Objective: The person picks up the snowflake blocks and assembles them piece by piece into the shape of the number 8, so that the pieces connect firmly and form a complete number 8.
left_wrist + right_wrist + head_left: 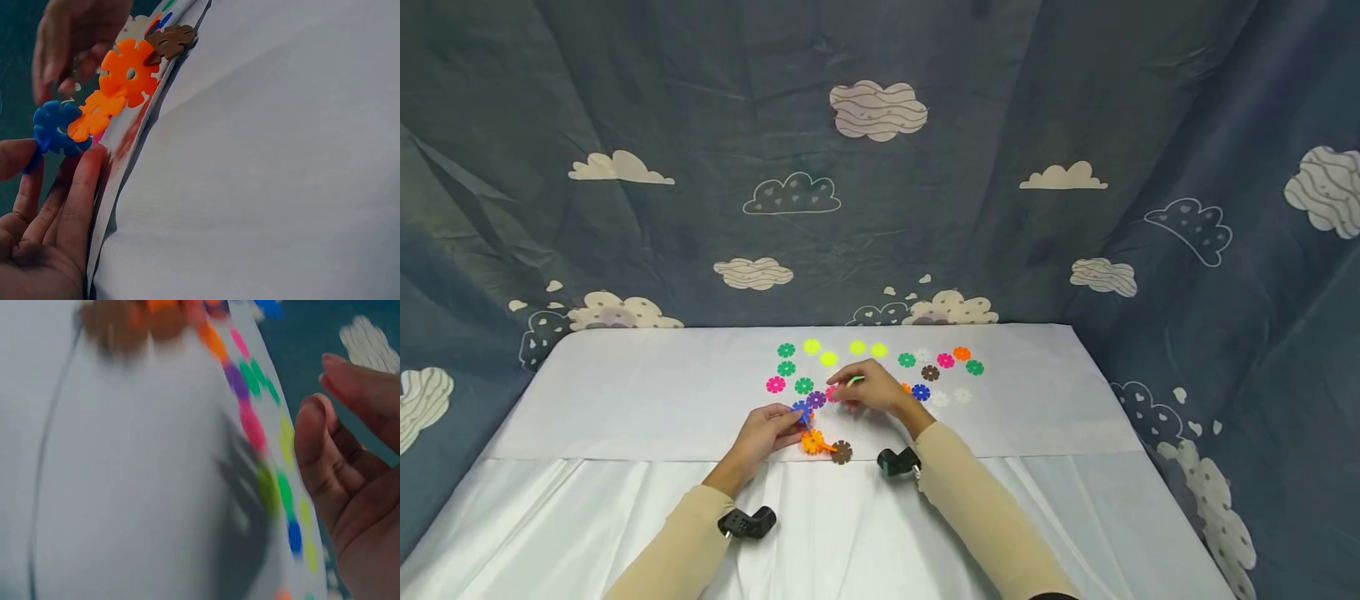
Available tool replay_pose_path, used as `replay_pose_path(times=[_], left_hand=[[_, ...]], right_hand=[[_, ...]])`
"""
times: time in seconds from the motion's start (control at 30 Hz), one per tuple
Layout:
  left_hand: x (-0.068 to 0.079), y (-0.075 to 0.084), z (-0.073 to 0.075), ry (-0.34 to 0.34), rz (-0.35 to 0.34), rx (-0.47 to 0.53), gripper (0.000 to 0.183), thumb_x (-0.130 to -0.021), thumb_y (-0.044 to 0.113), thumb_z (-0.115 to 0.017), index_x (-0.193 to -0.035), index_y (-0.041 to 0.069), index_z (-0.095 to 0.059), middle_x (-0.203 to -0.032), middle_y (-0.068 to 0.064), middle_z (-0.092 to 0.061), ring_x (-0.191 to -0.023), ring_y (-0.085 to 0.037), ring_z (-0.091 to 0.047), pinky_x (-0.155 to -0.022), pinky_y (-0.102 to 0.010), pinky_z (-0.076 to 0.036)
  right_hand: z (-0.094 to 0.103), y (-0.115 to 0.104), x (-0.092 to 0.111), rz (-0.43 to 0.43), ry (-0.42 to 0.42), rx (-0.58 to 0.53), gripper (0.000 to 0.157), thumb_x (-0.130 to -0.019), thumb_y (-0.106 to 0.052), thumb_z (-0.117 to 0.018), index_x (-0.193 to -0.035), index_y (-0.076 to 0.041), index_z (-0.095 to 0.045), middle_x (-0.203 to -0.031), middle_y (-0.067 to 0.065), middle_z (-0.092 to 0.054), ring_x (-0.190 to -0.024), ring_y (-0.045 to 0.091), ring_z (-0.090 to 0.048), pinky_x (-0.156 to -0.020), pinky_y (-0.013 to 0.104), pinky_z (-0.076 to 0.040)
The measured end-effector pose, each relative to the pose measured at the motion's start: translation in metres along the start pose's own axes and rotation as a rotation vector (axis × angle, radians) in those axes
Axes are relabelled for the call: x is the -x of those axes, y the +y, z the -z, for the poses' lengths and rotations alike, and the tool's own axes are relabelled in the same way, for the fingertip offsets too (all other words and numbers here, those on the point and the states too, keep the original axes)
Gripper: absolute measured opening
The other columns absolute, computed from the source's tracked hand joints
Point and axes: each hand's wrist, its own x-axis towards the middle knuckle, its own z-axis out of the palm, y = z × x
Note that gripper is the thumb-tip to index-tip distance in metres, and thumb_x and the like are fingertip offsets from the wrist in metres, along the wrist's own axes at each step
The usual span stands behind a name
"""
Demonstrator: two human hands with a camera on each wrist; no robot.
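Observation:
My left hand (765, 430) pinches a blue flower-shaped interlocking disc (50, 125) between thumb and fingers. Joined to that disc is a chain of an orange disc (95, 117), a larger-looking orange disc (119, 72) and a brown disc (172, 42), stretching away from the fingers. My right hand (874, 388) hovers over the loose discs, its fingers bent and thumb apart from them, with nothing between. Close by its fingertips lies a pink disc (831, 392), partly hidden. A purple disc (816, 400) rests between the two hands.
Loose discs spread across the white table (655, 392): green (786, 350), yellow (812, 346), pink (776, 384), and to the right blue (921, 392), brown (930, 372), orange (962, 353) and pale ones. Behind stands a dark cloud-printed curtain (925, 233).

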Motion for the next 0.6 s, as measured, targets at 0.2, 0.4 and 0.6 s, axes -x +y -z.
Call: replay_pose_path(times=[0.2, 0.4, 0.6], left_hand=[[0.000, 0.002, 0.003, -0.005, 0.013, 0.010, 0.017, -0.098, 0.008, -0.056, -0.107, -0.006, -0.053, -0.094, -0.009, -0.066, -0.082, -0.013, -0.064, -0.075, -0.026, -0.058], [-0.002, 0.000, 0.005, -0.017, 0.026, 0.058, 0.026, -0.098, 0.008, -0.054, -0.118, -0.008, -0.050, -0.095, -0.010, -0.065, -0.081, -0.013, -0.064, -0.077, -0.027, -0.058], [-0.003, 0.001, 0.004, -0.051, 0.026, 0.117, 0.017, -0.100, 0.007, -0.050, -0.109, -0.008, -0.050, -0.096, -0.010, -0.065, -0.085, -0.016, -0.066, -0.082, -0.032, -0.057]], right_hand=[[0.054, 0.022, 0.038, -0.121, 0.110, 0.227, 0.018, -0.082, -0.009, -0.076, -0.099, -0.005, -0.073, -0.079, 0.003, -0.062, -0.060, 0.017, -0.053, -0.051, 0.026, -0.048], [0.083, 0.039, 0.070, -0.257, 0.134, 0.380, 0.019, -0.076, -0.015, -0.082, -0.092, -0.010, -0.074, -0.075, 0.003, -0.059, -0.070, 0.018, -0.050, -0.059, 0.024, -0.045], [0.085, 0.052, 0.081, -0.265, 0.162, 0.413, 0.021, -0.074, -0.015, -0.084, -0.088, -0.009, -0.070, -0.073, 0.003, -0.057, -0.071, 0.018, -0.049, -0.064, 0.026, -0.045]])
